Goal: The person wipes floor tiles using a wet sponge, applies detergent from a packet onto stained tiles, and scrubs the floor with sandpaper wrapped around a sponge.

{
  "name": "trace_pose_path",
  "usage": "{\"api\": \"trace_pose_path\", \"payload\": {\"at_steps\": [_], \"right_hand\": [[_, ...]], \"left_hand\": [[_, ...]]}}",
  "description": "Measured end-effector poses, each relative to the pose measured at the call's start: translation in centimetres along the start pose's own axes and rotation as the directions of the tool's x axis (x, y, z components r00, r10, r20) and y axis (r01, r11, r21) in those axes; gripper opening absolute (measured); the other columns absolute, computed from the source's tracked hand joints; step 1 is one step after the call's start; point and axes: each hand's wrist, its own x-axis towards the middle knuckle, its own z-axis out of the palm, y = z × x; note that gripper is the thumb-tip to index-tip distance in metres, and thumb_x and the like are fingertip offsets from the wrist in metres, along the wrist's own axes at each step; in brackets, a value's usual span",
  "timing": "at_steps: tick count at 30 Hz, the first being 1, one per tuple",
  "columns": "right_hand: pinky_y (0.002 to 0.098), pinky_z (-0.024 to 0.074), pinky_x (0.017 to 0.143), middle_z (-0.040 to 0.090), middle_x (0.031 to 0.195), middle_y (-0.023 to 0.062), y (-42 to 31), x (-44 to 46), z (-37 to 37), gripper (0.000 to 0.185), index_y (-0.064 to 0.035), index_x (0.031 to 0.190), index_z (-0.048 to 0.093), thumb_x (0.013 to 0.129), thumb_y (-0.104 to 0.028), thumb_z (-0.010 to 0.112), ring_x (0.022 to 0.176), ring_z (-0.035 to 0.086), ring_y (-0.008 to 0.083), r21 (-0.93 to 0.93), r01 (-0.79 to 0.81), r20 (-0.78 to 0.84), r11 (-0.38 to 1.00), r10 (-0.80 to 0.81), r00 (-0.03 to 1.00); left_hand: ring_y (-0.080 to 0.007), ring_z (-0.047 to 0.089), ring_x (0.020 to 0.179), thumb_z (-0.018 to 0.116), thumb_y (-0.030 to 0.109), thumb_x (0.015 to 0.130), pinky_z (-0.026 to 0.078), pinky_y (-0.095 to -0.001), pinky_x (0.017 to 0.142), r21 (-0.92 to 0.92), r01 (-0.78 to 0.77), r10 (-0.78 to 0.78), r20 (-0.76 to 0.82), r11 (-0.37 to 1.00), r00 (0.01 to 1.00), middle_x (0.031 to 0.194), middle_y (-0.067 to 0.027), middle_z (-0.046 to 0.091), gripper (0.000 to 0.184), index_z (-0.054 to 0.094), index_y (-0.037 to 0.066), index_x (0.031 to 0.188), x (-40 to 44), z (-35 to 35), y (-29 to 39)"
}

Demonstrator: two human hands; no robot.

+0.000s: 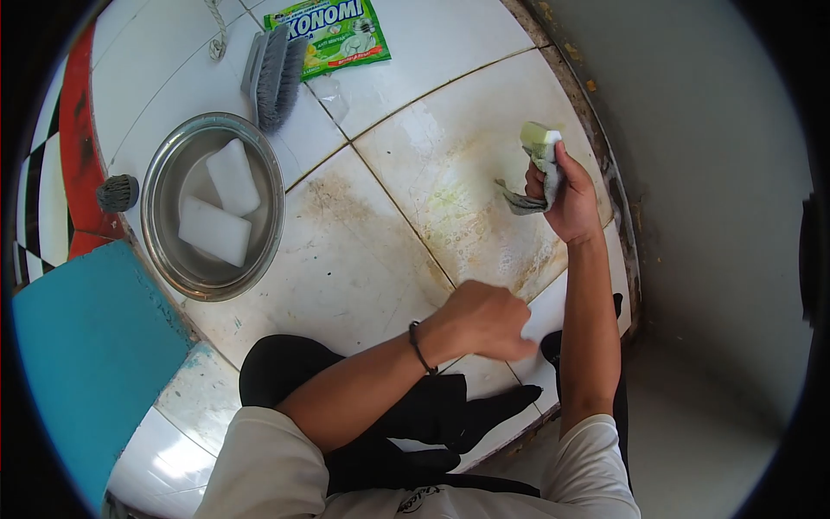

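Observation:
My right hand (pixel 566 190) is raised over the tiles at the right, its fingers closed around a yellow-green and white sponge (pixel 539 137). A limp grey-green piece (pixel 526 204), cloth or scouring pad, hangs from the same grip. My left hand (pixel 488 320) is curled into a loose fist above the floor near my knees, palm down; nothing shows in it. Below the right hand, the white tiled floor (pixel 458 164) has wet, foamy patches with greenish and brown stains.
At the left stands a round metal basin (pixel 278 208) with two white blocks (pixel 214 230) inside. A grey scrubbing brush (pixel 278 78) lies by a green Ekonomi packet (pixel 341 39). Beside the basin is a dark round scrubber (pixel 118 193). A grey wall (pixel 709 173) bounds the right.

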Motion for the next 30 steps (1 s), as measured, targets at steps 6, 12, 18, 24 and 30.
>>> {"api": "trace_pose_path", "payload": {"at_steps": [6, 12, 18, 24, 30], "right_hand": [[0.0246, 0.0436, 0.066, 0.061, 0.092, 0.0011, 1.4, -3.3, 2.2, 0.038, -0.0041, 0.118, 0.061, 0.103, -0.038, 0.053, 0.075, 0.054, 0.0095, 0.007, 0.068, -0.046, 0.998, -0.068, 0.997], [0.0251, 0.0472, 0.07, 0.062, 0.098, 0.0019, 1.8, -5.2, 5.8, 0.041, -0.0027, 0.126, 0.057, 0.105, -0.037, 0.05, 0.08, 0.057, 0.0095, 0.072, 0.082, -0.056, 0.994, -0.078, 0.995], [0.0234, 0.0463, 0.076, 0.062, 0.1, 0.001, 2.0, -5.2, 6.0, 0.041, -0.0016, 0.128, 0.057, 0.105, -0.035, 0.05, 0.086, 0.056, 0.0075, 0.054, 0.115, -0.007, 0.992, -0.115, 0.993], [0.0216, 0.0434, 0.072, 0.061, 0.097, -0.0013, 2.7, -4.7, 7.0, 0.039, -0.0022, 0.126, 0.058, 0.104, -0.035, 0.053, 0.084, 0.053, 0.0053, 0.017, 0.151, -0.113, 0.988, -0.148, 0.983], [0.0215, 0.0427, 0.07, 0.06, 0.095, -0.001, 3.6, -3.9, 7.2, 0.038, -0.0023, 0.124, 0.059, 0.104, -0.035, 0.054, 0.081, 0.051, 0.0049, -0.12, 0.099, -0.223, 0.988, -0.124, 0.967]], "left_hand": [[-0.0252, 0.057, 0.063, 0.073, 0.006, 0.078, 0.047, -0.0346, 0.057, -0.097, -0.207, -0.075, -0.991, 0.974, 0.111, 0.087, -0.0072, 0.058, 0.028, 0.067, 0.008, 0.106, 1.0, -3.2, -2.4], [-0.0214, 0.059, 0.071, 0.074, 0.001, 0.075, 0.048, -0.0322, 0.055, 0.231, -0.019, 0.231, -0.973, 0.973, 0.013, 0.085, -0.0048, 0.054, 0.028, 0.069, 0.008, 0.101, 1.4, -1.7, -2.6], [-0.0194, 0.058, 0.066, 0.074, 0.002, 0.075, 0.047, -0.0321, 0.053, 0.214, -0.039, 0.213, -0.976, 0.976, -0.035, 0.079, -0.0029, 0.052, 0.02, 0.069, 0.007, 0.094, 1.4, -1.7, -2.4], [-0.0172, 0.052, 0.059, 0.072, 0.004, 0.079, 0.044, -0.032, 0.054, -0.292, -0.276, -0.261, -0.955, 0.916, 0.142, 0.076, -0.0031, 0.053, 0.008, 0.067, 0.007, 0.085, 1.8, -0.7, -0.8], [-0.0172, 0.047, 0.056, 0.07, 0.004, 0.081, 0.039, -0.0336, 0.053, -0.496, -0.284, -0.44, -0.865, 0.82, 0.242, 0.072, -0.0044, 0.051, 0.019, 0.072, 0.007, 0.099, 3.0, 0.0, -3.5]]}}
